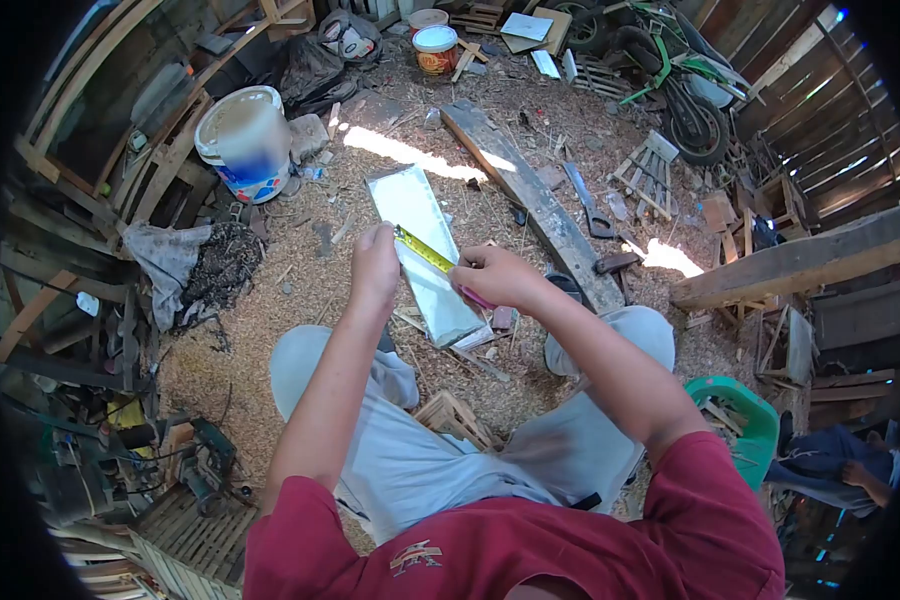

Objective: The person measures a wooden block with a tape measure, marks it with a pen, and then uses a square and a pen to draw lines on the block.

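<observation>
My left hand (374,262) is closed at the left end of a yellow tape measure (426,250). The blade is drawn out slantwise across a long whitish panel (407,200) lying on the ground in front of me. At the blade's other end my right hand (495,276) pinches it. A thin pink or purple thing (476,298) shows under the right fingers; I cannot make out what it is. The tape's case is not clearly visible.
Wood shavings cover the ground. A long dark plank (530,195) and a handsaw (585,200) lie to the right. A large white bucket (245,145) stands left, a green motorbike (670,75) at the back. Beside a green plastic chair (760,430), another person (835,465) sits.
</observation>
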Action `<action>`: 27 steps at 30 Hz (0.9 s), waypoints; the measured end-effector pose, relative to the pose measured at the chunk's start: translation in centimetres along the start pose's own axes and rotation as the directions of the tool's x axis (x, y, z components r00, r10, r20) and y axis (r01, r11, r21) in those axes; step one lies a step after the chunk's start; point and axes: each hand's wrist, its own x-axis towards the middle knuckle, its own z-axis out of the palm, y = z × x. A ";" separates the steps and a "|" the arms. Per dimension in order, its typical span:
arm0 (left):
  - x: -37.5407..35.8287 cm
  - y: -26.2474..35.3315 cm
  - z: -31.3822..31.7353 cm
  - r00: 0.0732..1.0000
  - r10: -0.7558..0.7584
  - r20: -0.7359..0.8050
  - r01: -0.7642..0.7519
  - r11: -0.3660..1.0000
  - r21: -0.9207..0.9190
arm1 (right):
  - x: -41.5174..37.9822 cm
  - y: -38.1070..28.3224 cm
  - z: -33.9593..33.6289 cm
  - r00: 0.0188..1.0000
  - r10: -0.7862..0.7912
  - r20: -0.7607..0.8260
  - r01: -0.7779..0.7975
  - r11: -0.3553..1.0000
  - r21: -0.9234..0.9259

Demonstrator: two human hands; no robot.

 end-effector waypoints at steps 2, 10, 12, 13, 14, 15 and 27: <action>0.5 -0.3 -0.7 0.999 -0.031 0.008 0.031 0.999 -0.006 | 0.0 -0.2 -0.3 0.998 0.026 0.056 -0.034 0.988 0.147; -0.3 0.4 1.4 0.994 0.069 -0.086 -0.078 0.992 -0.098 | -1.0 -1.9 -2.5 0.993 0.094 0.067 -0.115 0.739 0.664; -0.6 0.1 1.2 0.981 0.175 -0.078 -0.177 0.984 -0.010 | -1.3 -2.0 -2.5 0.993 0.102 0.064 -0.118 0.704 0.700; -0.7 -0.2 1.0 0.971 0.233 -0.054 -0.230 0.971 0.057 | -1.5 -2.1 -2.4 0.992 0.104 0.065 -0.119 0.686 0.717; -0.8 -0.7 1.0 0.962 0.267 -0.065 -0.260 0.960 0.102 | -1.4 -1.8 -2.3 0.995 0.077 0.066 -0.100 0.666 0.739; -1.4 -0.1 1.3 0.951 0.300 -0.074 -0.287 0.946 0.148 | -1.7 -2.2 -2.3 0.995 0.076 0.056 -0.093 0.666 0.740; -2.0 -0.5 2.3 0.961 0.274 0.048 -0.275 0.961 0.017 | -1.7 -2.4 -1.6 1.000 0.013 -0.011 -0.001 0.682 0.732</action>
